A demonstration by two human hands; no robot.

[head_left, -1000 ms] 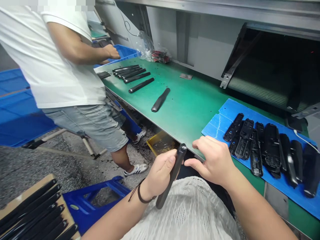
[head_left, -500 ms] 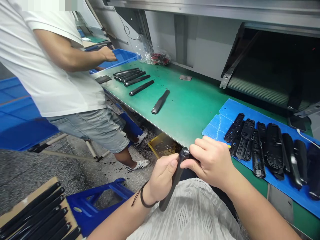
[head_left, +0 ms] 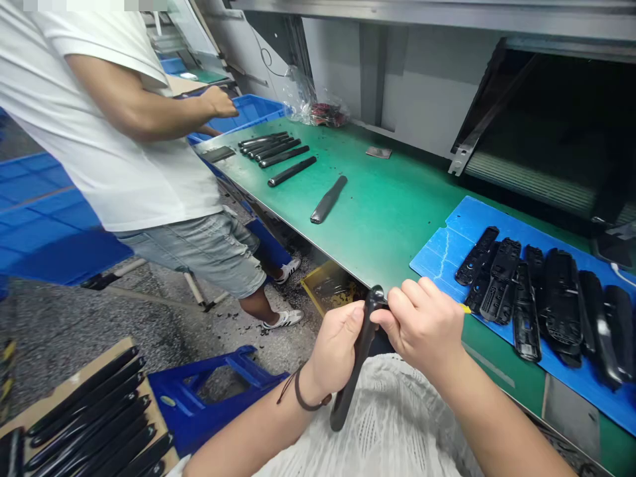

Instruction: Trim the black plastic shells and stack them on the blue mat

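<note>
Black plastic is filling both of the person's hands. The left hand (head_left: 334,351) is wrapping around the shaft of a long black plastic housing (head_left: 358,361), and the right hand (head_left: 422,326) is pinching the housing's upper tip between its fingers (head_left: 410,296). The housing is tilting across the person's pale knit top (head_left: 377,424), its lower end pointing down and its upper tip sitting just in front of the near edge of the green-topped counter (head_left: 382,232). A thin braided cord (head_left: 299,392) is circling the left wrist.

Just beyond the right hand, a blue plastic sheet (head_left: 437,262) is lying on the counter and carrying a tight row of black plastic housing parts (head_left: 521,298), some showing ribbed insides. Farther along the counter, a single black bar (head_left: 328,199) is lying apart from a group of black bars (head_left: 278,151) set side by side. A small metal plate (head_left: 378,152) is resting near the counter's back wall.

To the left, a co-worker in a white T-shirt (head_left: 109,146) is standing at the counter's far end, one hand (head_left: 218,103) reaching over a blue plastic crate (head_left: 248,109). A yellow tray (head_left: 328,288) is sitting below the counter. At the lower left, a cardboard tray (head_left: 74,391) is holding more black bars (head_left: 94,417), beside a blue plastic stool (head_left: 213,391).
</note>
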